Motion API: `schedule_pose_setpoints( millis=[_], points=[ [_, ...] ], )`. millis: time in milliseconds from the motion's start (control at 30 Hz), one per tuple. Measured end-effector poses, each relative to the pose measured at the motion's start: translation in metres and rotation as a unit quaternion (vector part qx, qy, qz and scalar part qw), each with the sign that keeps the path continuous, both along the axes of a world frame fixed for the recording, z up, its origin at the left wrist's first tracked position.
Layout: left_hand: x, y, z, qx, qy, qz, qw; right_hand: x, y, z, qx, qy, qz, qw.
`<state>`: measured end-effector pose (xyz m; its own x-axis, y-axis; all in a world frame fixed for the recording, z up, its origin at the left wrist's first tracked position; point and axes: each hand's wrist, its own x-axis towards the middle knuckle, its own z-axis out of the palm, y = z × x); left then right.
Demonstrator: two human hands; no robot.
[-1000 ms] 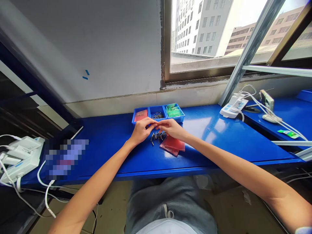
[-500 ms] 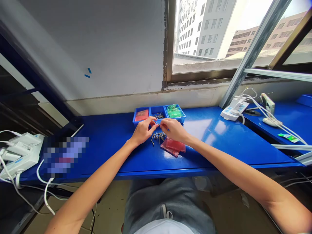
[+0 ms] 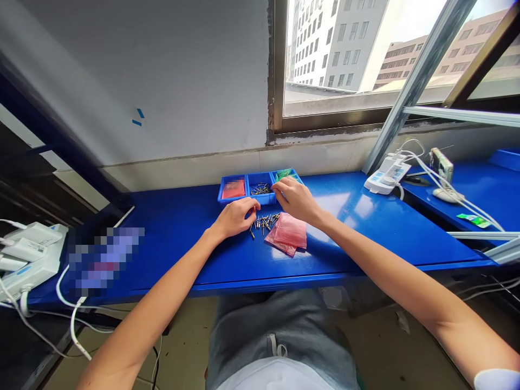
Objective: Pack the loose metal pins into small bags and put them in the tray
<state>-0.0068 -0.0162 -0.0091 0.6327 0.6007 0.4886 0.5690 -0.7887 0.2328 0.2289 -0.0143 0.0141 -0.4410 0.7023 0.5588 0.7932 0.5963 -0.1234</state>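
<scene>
My left hand hovers just left of a loose pile of small pin-like metal parts, dark and silver, on the blue table. Its fingers are curled toward the thumb, and whatever they hold is too small to see. At the right side of the middle compartment of a blue three-part tray is my right hand, fingers bent and pressed together; what lies between them is hidden. More such parts lie in that compartment. Beneath my right hand, pink plastic bags overlap on the table.
The tray's left compartment holds a pink bag, the right one green bags, partly covered by my hand. White power strips with cables stand at the left and right. A metal frame post rises at the right.
My hands have parted: the right moved up and right to the tray, while the left stayed near the pile. The pink bags show more fully, and the view has shifted slightly.
</scene>
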Motion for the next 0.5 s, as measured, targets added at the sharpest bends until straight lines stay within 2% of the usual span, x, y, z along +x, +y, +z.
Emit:
schedule_pose_setpoints(
  millis=[100, 200, 367, 500],
  points=[
    [-0.001, -0.001, 0.000, -0.017, 0.024, -0.010, 1.000, 0.004, -0.002, 0.004, -0.058, -0.051, 0.047, 0.996],
    [0.000, -0.002, -0.001, -0.035, 0.039, -0.015, 0.999, 0.002, -0.001, -0.001, -0.104, -0.106, 0.069, 0.986],
    [0.002, -0.002, -0.002, -0.054, 0.037, -0.030, 0.997, -0.007, -0.004, -0.016, -0.136, -0.140, 0.056, 0.979],
    [0.003, -0.001, -0.004, -0.065, 0.025, -0.039, 0.997, -0.011, -0.006, -0.022, -0.124, -0.144, 0.050, 0.980]
  ],
)
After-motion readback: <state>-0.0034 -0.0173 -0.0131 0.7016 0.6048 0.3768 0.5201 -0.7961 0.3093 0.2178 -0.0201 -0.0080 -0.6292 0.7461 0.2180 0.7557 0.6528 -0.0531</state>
